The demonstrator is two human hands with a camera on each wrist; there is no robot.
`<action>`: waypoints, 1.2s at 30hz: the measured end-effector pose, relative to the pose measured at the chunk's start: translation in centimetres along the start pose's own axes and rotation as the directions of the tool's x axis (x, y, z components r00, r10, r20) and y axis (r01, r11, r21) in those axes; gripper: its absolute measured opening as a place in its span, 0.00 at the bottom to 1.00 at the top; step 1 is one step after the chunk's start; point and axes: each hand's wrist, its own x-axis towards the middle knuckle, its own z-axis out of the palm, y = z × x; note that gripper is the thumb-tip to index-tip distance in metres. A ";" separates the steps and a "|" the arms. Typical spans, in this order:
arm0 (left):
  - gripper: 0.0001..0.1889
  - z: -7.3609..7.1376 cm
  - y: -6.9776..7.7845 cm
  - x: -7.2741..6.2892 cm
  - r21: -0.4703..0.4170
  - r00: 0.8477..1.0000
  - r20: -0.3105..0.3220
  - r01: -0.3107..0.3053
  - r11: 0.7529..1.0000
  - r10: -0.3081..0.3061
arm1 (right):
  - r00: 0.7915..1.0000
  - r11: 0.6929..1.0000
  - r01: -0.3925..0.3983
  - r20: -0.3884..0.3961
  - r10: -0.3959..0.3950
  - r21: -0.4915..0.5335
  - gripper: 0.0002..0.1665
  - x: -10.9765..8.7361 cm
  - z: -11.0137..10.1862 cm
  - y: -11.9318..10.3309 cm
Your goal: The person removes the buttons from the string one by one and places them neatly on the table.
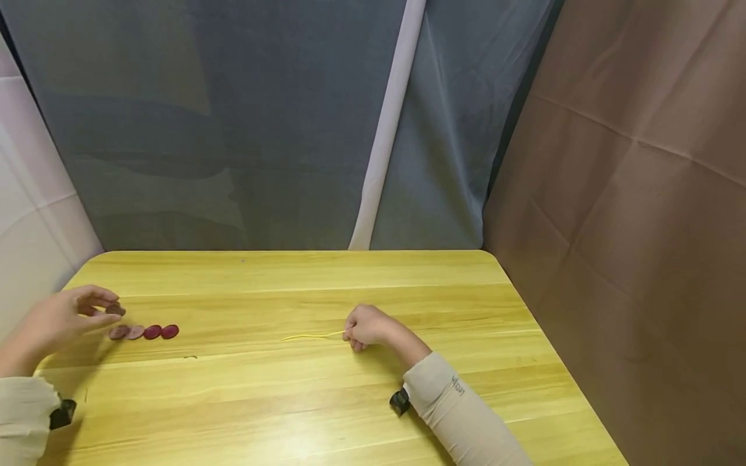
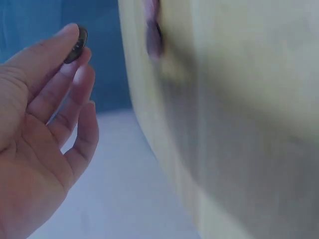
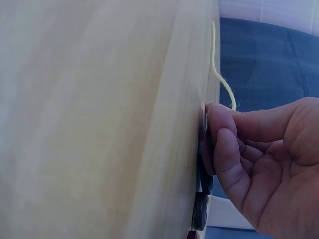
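Observation:
Between thumb and fingertips, my left hand (image 1: 64, 317) pinches a dark brown button (image 1: 115, 309), seen nearly edge-on as a round button (image 2: 76, 46) in the left wrist view. It is close above the left end of a row on the table: a brownish button (image 1: 119, 332), a pale pink button (image 1: 136, 332) and two dark red buttons (image 1: 161, 331). My right hand (image 1: 367, 327) pinches a thin yellow string (image 1: 311, 336), whose free end stretches left along the tabletop. In the right wrist view, several dark discs (image 3: 200, 211) line up by and below the fingertips.
The yellow wood-grain table (image 1: 262, 401) has rounded far corners. A small dark curved scrap (image 1: 190, 356) lies in front of the button row. Grey cloth (image 1: 280, 129) hangs behind, brown cloth (image 1: 629, 194) at the right and pale cloth (image 1: 35, 175) at the left.

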 end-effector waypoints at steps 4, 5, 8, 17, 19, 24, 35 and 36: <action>0.18 -0.1 -2.7 -1.0 0.050 0.999 -0.026 0.030 0.998 -0.029 | 1.000 1.000 -0.001 -0.002 0.001 -0.013 0.10 -0.1 -0.2 0.0; 0.17 0.1 -3.1 -1.1 0.058 0.999 -0.021 0.029 0.998 -0.028 | 1.000 1.000 0.000 0.000 0.000 -0.019 0.10 -0.2 -0.2 0.0; 0.17 0.6 -3.7 -1.4 0.071 1.000 0.008 0.015 0.997 -0.015 | 1.000 1.000 0.007 0.007 -0.007 -0.025 0.11 -0.3 -0.3 0.2; 0.28 0.9 -3.2 -1.1 0.202 0.992 0.122 -0.029 0.979 0.004 | 1.000 1.000 0.025 0.009 -0.025 0.012 0.12 -0.4 -0.3 0.9; 0.25 1.0 -3.1 -1.0 0.265 0.992 0.123 -0.058 0.962 0.026 | 1.000 0.999 0.026 0.009 -0.026 0.019 0.11 -0.4 -0.3 1.0; 0.21 1.2 -2.8 -0.9 0.339 0.990 0.123 -0.104 0.935 0.066 | 1.000 0.999 0.025 0.011 -0.025 0.022 0.11 -0.6 -0.3 0.9; 0.20 1.9 -3.0 -1.4 0.415 0.955 -0.011 -0.264 0.871 0.295 | 1.000 0.999 0.021 0.010 -0.022 0.026 0.12 -1.1 -0.2 0.5; 0.25 1.9 -3.0 -1.4 0.414 0.953 -0.014 -0.269 0.870 0.301 | 1.000 0.999 0.021 0.009 -0.022 0.027 0.12 -1.1 -0.2 0.5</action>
